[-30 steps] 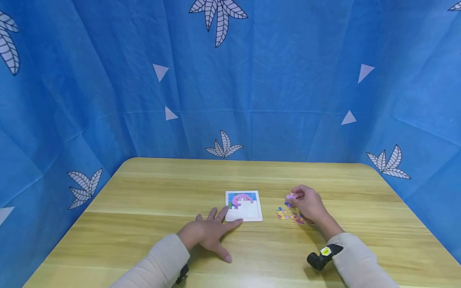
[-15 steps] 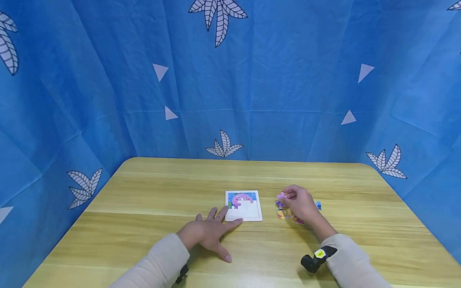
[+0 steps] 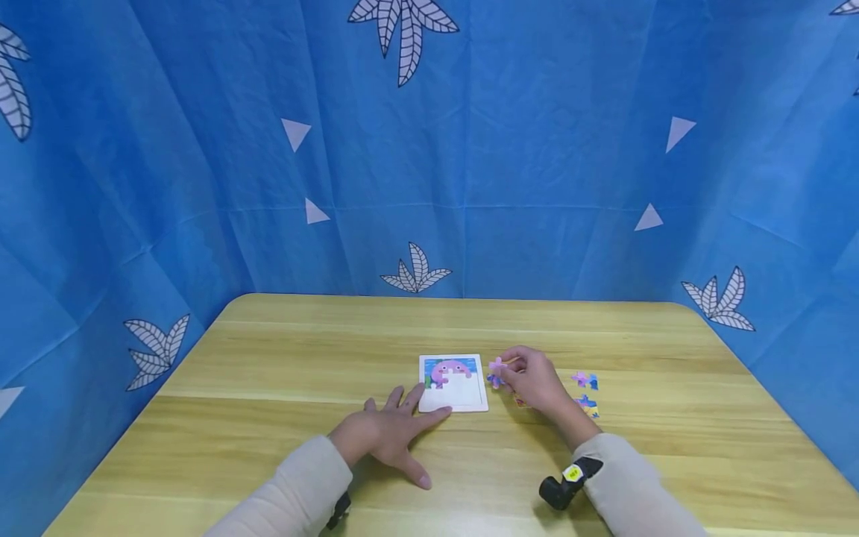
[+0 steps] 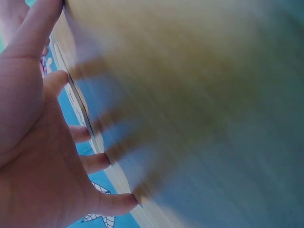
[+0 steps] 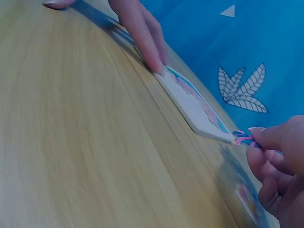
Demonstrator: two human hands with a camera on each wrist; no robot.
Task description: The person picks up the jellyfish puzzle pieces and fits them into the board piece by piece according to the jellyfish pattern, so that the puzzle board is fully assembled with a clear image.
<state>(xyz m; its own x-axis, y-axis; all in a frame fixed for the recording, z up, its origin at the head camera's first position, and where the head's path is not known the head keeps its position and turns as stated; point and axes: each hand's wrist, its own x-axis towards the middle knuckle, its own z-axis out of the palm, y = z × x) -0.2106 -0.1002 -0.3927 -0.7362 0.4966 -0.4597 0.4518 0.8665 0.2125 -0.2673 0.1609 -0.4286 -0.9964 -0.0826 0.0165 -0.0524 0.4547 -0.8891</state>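
A square white puzzle board lies on the table, with a pink cartoon figure pieced together in its upper part and bare white below. My left hand is spread flat, fingertips at the board's left and lower edges. In the left wrist view the fingers of this hand are straight and apart. Just right of the board, my right hand pinches a pink and blue jigsaw piece between thumb and fingertips. The right wrist view shows this jigsaw piece raised close by the board's corner.
Loose jigsaw pieces lie to the right of my right hand, and others are partly hidden beneath it. The wooden table ends at the back against a blue curtain with white leaf prints.
My right hand has moved left toward the board, carrying the pinched jigsaw piece, uncovering loose pieces on its right. My left hand has stayed in place.
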